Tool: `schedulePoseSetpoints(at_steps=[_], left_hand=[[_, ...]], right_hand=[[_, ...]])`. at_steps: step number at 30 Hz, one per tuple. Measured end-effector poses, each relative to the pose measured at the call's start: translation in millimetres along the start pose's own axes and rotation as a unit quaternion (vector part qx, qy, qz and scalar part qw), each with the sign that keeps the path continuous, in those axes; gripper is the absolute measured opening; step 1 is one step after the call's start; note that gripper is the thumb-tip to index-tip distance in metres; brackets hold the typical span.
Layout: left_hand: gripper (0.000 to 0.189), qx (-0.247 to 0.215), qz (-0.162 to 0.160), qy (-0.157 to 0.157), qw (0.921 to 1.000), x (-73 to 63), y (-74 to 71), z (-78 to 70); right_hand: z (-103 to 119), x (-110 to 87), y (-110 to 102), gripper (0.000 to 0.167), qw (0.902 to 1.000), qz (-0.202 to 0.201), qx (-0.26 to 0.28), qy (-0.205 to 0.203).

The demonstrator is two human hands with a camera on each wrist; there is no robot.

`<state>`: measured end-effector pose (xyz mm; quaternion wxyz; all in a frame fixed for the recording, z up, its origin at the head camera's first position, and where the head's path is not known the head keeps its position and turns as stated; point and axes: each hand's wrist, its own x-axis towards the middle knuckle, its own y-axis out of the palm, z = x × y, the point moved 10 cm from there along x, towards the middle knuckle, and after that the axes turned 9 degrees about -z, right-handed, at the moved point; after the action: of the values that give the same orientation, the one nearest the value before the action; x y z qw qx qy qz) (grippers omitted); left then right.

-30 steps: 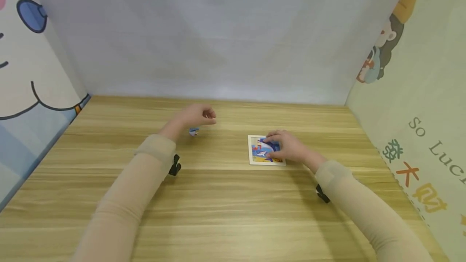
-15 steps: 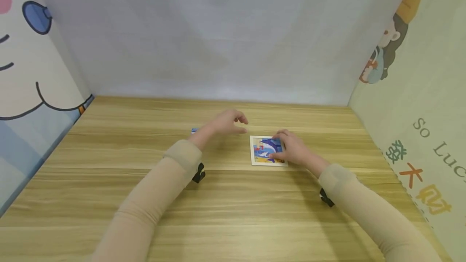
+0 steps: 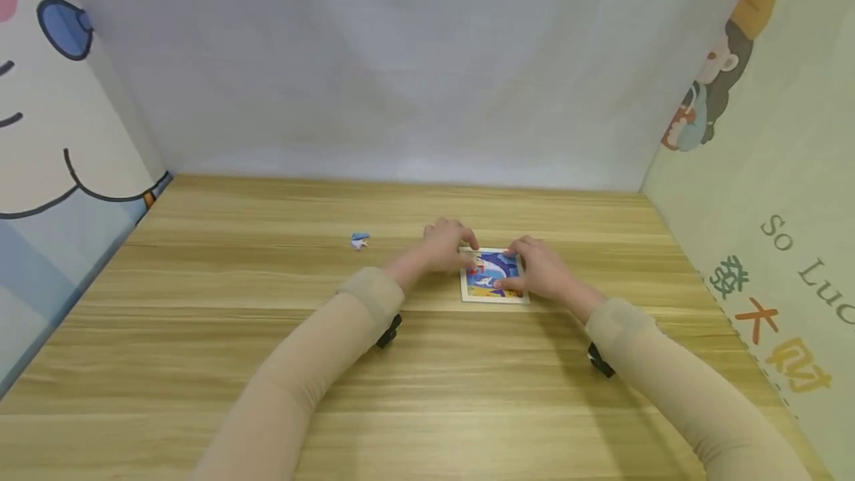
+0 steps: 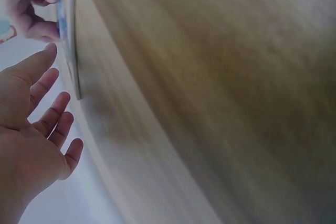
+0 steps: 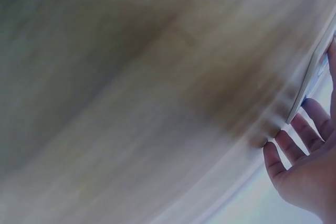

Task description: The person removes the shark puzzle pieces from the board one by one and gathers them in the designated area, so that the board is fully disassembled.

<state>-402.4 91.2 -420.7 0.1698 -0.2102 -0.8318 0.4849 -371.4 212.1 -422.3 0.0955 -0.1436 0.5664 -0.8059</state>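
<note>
Left hand: we see our bare left hand (image 3: 444, 243) at the board's far left corner, palm down, fingers loosely bent and spread; the grip is released, with nothing between thumb and fingers. The thumb reaches over the left side of the picture; contact we cannot tell.
Right hand: our bare right hand (image 3: 542, 269) rests on the board's right side, thumb on the picture, index finger near the far edge. It presses rather than clenches, the other fingers lying past the rim.
Picture board: a thin, square board with a white rim (image 3: 496, 299) lies flat on the table between our hands, right of the middle. Its printed scene shows a large blue-and-white sea creature, a smaller one below, red marks at left, yellow along the near side.
Loose piece: a small, flat, irregular blue-and-white piece (image 3: 359, 240) lies on the table left of our left hand, well apart from the board.
Table: pale, wood-grain top (image 3: 467, 392).
Sleeves: both beige fabric, a small black device showing below each cuff.
Surround: plain whitish cloth (image 3: 401, 58) behind; cartoon-printed panels on both sides, lettering on the right one.
</note>
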Motion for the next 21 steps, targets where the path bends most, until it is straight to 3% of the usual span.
schedulePoseSetpoints(at_steps=[6, 12, 21], left_hand=[[0.035, 0.040, 0.011, 0.011, 0.9991, 4.5, 11.3, -3.1], [0.031, 0.035, 0.007, 0.011, 0.9993, 6.7, 12.8, -4.6], [0.028, 0.020, 0.007, 0.005, 0.9998, 9.9, 14.4, -4.5]], right_hand=[[-0.9, -2.4, -1.4, 0.065, 0.9999, 0.002, 0.008, -0.008], [-1.2, -2.2, -4.8, 0.052, 0.9990, -0.012, 0.034, -0.027], [-7.6, 0.8, -4.1, 0.046, 0.9983, -0.012, 0.056, -0.013]])
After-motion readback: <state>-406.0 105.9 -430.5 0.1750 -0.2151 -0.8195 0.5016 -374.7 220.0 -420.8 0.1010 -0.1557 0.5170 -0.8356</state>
